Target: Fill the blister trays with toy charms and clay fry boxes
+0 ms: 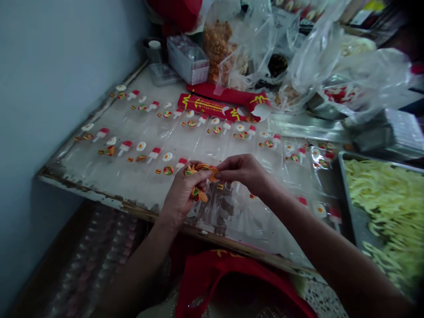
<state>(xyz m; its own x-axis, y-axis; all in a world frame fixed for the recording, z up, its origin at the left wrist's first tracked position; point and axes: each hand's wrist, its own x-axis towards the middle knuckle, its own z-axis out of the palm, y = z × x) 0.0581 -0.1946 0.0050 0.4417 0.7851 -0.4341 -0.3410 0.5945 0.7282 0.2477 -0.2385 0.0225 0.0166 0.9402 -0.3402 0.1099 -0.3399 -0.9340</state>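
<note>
My left hand is closed around a bunch of small pizza-shaped pieces, orange-edged with green and red tops. Thumb and fingertips of my right hand pinch an orange-edged piece from that bunch, right beside the left thumb. Both hands are above the near edge of a table covered with clear plastic. Rows of small toy-like foods lie there in sets: fried eggs, red-and-white ice pops, tiny burgers and pizza rounds. The undersides of the held pieces are hidden.
A metal tray of pale yellow strips stands at the right. Flattened red cartons, a clear plastic box and filled plastic bags crowd the back. A wall borders the left; a red bag is below the edge.
</note>
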